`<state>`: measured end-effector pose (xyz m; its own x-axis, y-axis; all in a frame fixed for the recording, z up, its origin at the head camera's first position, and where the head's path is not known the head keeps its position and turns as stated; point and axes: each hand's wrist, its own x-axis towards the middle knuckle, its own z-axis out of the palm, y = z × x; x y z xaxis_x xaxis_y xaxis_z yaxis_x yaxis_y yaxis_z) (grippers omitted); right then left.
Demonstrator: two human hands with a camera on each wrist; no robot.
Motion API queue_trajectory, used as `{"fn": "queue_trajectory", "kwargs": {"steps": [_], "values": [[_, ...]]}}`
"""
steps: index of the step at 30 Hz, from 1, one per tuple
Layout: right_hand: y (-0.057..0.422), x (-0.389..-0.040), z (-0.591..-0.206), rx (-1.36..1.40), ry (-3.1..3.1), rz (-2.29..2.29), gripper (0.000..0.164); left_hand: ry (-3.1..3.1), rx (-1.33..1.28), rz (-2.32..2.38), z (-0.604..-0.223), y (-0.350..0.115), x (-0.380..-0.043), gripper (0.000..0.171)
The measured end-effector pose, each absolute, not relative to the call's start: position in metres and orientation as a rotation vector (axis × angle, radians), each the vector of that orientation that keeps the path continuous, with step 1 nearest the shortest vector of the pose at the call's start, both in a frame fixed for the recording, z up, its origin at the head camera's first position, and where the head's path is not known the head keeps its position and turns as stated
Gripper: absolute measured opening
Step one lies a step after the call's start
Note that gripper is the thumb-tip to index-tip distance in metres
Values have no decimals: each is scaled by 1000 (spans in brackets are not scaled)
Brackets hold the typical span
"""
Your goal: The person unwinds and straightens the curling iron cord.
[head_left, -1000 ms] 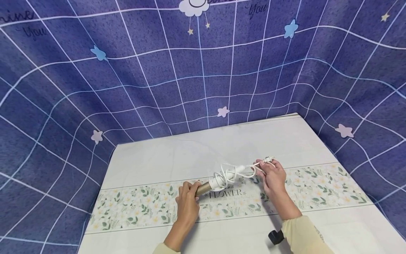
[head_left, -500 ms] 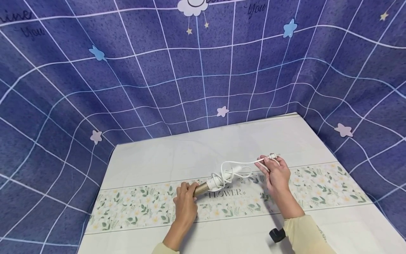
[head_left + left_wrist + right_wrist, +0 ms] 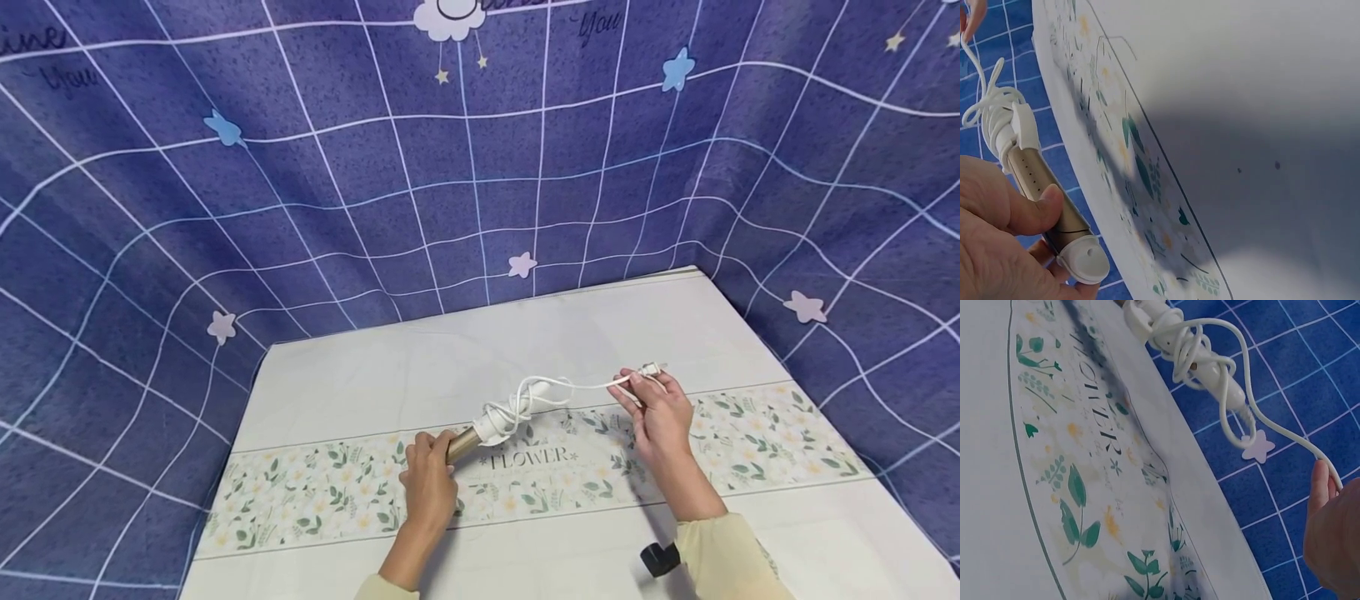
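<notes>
My left hand (image 3: 431,487) grips the gold barrel of a hair styling iron (image 3: 463,444), the thumb pressed along its side in the left wrist view. A white rounded cap (image 3: 1087,259) ends the barrel just past my fingers. Loops of white cord (image 3: 592,386) wrap the iron's white handle (image 3: 1213,378), which points up and to the right. Over on the right, my right hand (image 3: 663,417) pinches the cord close to the white plug (image 3: 651,368), whose prongs face right. One strand stretches from the loops to this hand. In the right wrist view only part of that hand shows.
Under both hands lies a white tablecloth (image 3: 352,367) with a floral band lettered FLOWER. A blue gridded curtain (image 3: 480,167) with stars surrounds the table at the back and sides. A black object (image 3: 660,559) sits by my right sleeve.
My right hand has moved right with the plug, and a longer strand of cord now runs free of the loops. My left hand has shifted slightly left with the iron.
</notes>
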<state>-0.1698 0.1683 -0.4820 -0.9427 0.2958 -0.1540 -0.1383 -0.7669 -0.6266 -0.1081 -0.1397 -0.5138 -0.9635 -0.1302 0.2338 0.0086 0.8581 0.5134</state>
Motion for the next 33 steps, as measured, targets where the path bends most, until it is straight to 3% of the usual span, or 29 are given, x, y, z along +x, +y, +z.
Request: {"fn": "queue_trajectory", "kwargs": {"steps": [25, 33], "values": [[182, -166, -495, -432, -982, 2680, 29, -2670, 204, -967, -509, -165, -108, 50], [184, -171, -501, -567, -1062, 2640, 28, -2652, 230, -1039, -508, -172, -106, 52]]}}
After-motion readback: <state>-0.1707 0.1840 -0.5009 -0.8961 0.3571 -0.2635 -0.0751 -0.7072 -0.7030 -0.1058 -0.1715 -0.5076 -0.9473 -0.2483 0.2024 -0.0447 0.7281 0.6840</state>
